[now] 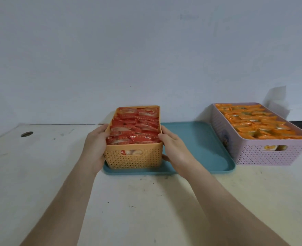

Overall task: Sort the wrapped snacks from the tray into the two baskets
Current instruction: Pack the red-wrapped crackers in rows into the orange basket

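Our two forearms reach up from the near edge over the white table (pixel 40 166), and we go left to right from there. At the far left a small round hole (pixel 27 134) sits in the tabletop. Our left hand (pixel 95 148) presses flat against the left wall of the orange basket (pixel 134 157), fingers wrapped around its side; our right hand (pixel 175 150) clasps the opposite wall, thumb low near the base. So both hands grip the basket between them.

It stands on the left end of the teal tray (pixel 196 148), packed to the rim with red wrapped snacks (pixel 134 128). Its long axis runs away from us, a short end with a handle slot facing the camera.

We see no loose snacks on the tray, so we judge the sorting itself finished and the step in hand to be shifting this full basket. The next move calls for an even, level lift so nothing spills.

Further right, just beside the tray, the pink basket (pixel 264 155) holds orange wrapped snacks (pixel 256 123); it angles away to the left.
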A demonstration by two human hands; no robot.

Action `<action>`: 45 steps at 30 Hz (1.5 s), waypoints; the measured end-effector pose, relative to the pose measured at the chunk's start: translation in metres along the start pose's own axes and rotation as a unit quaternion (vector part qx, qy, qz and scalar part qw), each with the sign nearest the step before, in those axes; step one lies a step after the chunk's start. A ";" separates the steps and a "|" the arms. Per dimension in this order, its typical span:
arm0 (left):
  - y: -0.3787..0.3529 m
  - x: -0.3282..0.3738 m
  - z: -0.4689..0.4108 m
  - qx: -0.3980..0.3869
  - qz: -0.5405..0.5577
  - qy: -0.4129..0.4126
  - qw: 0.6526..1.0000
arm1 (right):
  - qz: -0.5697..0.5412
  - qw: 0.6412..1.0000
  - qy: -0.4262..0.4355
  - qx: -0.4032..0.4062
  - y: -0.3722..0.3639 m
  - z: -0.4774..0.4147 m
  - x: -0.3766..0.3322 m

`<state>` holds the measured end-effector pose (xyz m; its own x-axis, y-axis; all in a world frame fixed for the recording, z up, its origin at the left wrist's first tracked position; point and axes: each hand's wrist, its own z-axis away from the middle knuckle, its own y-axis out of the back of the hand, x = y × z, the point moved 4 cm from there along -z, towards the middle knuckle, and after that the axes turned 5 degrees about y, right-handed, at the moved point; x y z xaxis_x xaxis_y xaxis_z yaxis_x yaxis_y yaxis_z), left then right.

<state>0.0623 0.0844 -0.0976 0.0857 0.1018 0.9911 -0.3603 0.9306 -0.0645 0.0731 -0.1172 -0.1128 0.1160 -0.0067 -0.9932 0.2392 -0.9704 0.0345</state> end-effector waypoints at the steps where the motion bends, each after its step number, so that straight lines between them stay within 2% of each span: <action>1: -0.001 0.000 -0.001 0.008 0.001 -0.004 1.000 | 0.004 1.000 0.007 -0.001 -0.001 0.000 0.001; 3: -0.001 0.001 0.000 0.039 -0.014 -0.020 0.999 | 0.020 0.999 0.025 -0.001 0.000 0.002 0.000; 5: 0.003 0.006 0.003 0.102 -0.090 -0.083 0.987 | 0.058 0.997 0.040 0.019 0.007 0.005 -0.005; 7: 0.001 0.019 0.017 0.165 -0.217 -0.186 0.944 | 0.127 0.987 0.054 0.085 0.023 0.009 -0.012; 9: -0.016 0.032 0.038 0.166 -0.268 -0.279 0.907 | 0.193 0.969 0.071 0.137 0.046 0.015 -0.021; 11: -0.043 0.038 0.058 0.103 -0.262 -0.340 0.897 | 0.241 0.952 0.093 0.164 0.068 0.024 -0.031; 14: -0.097 0.033 0.081 0.000 -0.296 -0.371 0.880 | 0.342 0.907 0.133 0.208 0.106 0.038 -0.047; 18: -0.172 0.003 0.094 -0.137 -0.329 -0.308 0.882 | 0.461 0.815 0.156 0.315 0.167 0.059 -0.057; 21: -0.216 -0.017 0.102 -0.203 -0.355 -0.259 0.875 | 0.457 0.791 0.079 0.400 0.213 0.080 -0.052; 24: -0.253 -0.031 0.109 -0.216 -0.361 -0.238 0.876 | 0.402 0.802 0.020 0.442 0.252 0.094 -0.042; 27: -0.276 -0.039 0.110 -0.197 -0.371 -0.242 0.875 | 0.283 0.856 -0.024 0.431 0.275 0.094 -0.023; 29: -0.283 -0.040 0.110 -0.163 -0.378 -0.254 0.875 | 0.247 0.872 -0.057 0.420 0.284 0.094 -0.010; 33: -0.290 -0.039 0.114 -0.122 -0.360 -0.276 0.883 | 0.277 0.855 -0.051 0.435 0.300 0.095 -0.007; 39: -0.287 -0.024 0.125 -0.088 -0.355 -0.330 0.871 | 0.295 0.840 -0.014 0.455 0.301 0.101 -0.018; 45: -0.237 0.002 0.128 -0.036 -0.365 -0.369 0.854 | 0.296 0.856 0.058 0.419 0.262 0.093 -0.045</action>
<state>0.0292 -0.1807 -0.0657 -0.3548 -0.7394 0.5722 -0.4002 0.6732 0.6218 0.0411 -0.3931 -0.0697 0.0843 -0.5805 -0.8099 -0.6647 -0.6383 0.3883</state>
